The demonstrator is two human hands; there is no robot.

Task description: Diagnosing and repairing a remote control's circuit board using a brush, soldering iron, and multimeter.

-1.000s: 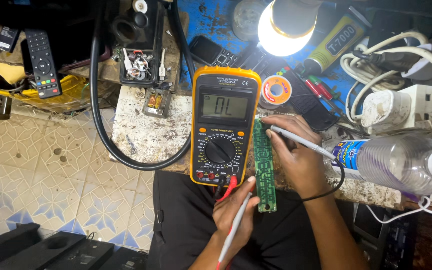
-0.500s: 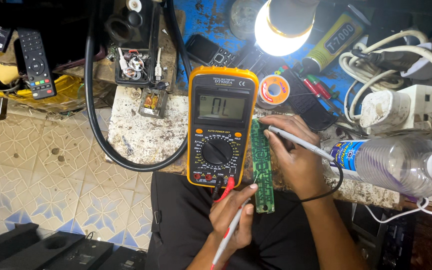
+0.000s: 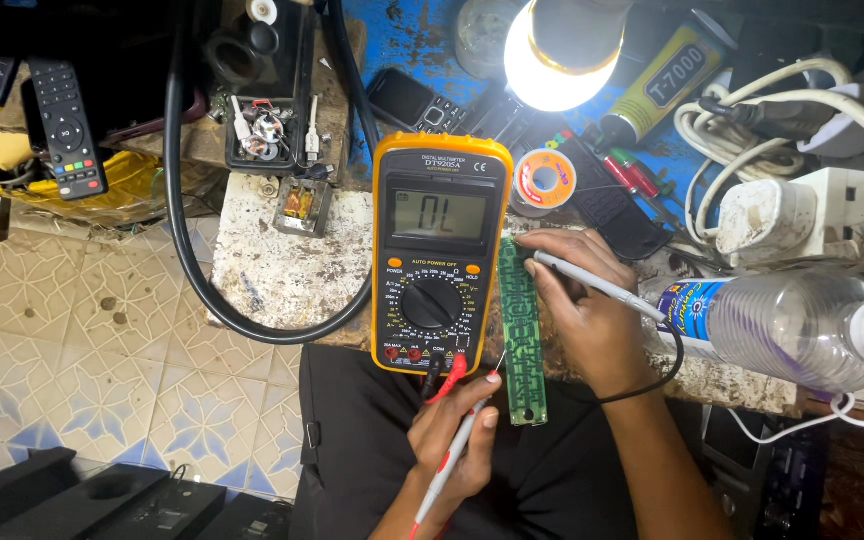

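Both probes on the green circuit board at the worktop's front edge: left hand pinches the red probe, right hand pinches the grey probe. Steady tips, eyes on the yellow multimeter.

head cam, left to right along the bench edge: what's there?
Black remote control → looped black cable → yellow multimeter → green circuit board strip → right hand holding a probe → clear plastic bottle. Left hand sits nearer, below the multimeter, holding the red probe.
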